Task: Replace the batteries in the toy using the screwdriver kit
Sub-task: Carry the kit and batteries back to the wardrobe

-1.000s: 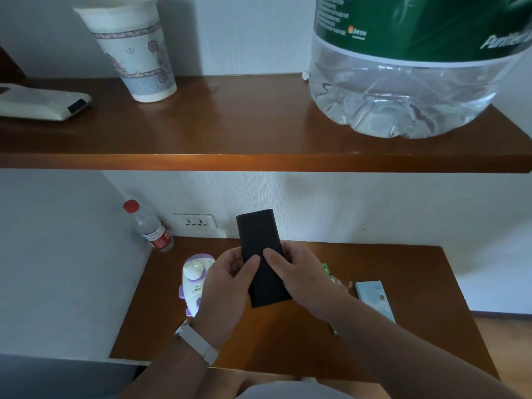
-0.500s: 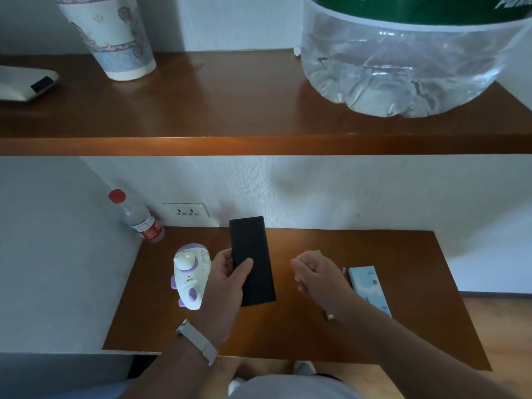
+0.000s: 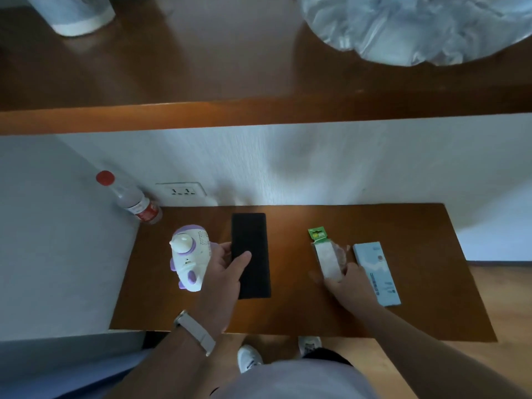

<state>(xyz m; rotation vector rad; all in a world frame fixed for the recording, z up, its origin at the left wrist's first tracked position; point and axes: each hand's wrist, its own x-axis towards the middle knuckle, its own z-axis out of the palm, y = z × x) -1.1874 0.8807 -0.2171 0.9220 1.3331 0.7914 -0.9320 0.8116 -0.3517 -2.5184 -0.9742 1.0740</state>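
**A:** so where are we in the battery swap? nothing's opened up yet, right?

**B:** yeah, I'd call this the very start, just getting the bits together. The left hand (image 3: 223,272) has the black case (image 3: 253,243), which I'm guessing is the screwdriver kit. The thumb lies across its front and the fingers (image 3: 224,249) curl round its left edge, so it's a proper grip. Can't tell if the case sits on the table (image 3: 417,298) or hangs just above it. The toy (image 3: 188,254), white and purple, lies just left of the case, close beside that hand, and looks closed up from this side

**A:** and the other hand?

**B:** the right hand (image 3: 349,283) is well to the right of the case, on the near end of the battery pack (image 3: 326,256) with the green header. It's too blurry to say whether it pinches the pack or only touches it. A pale blue box (image 3: 377,272) lies further right of the case again

**A:** next move?

**B:** I'd open the case, pick a bit that fits, then flip the toy to find the battery door. That needs both hands, so the pack can probably wait
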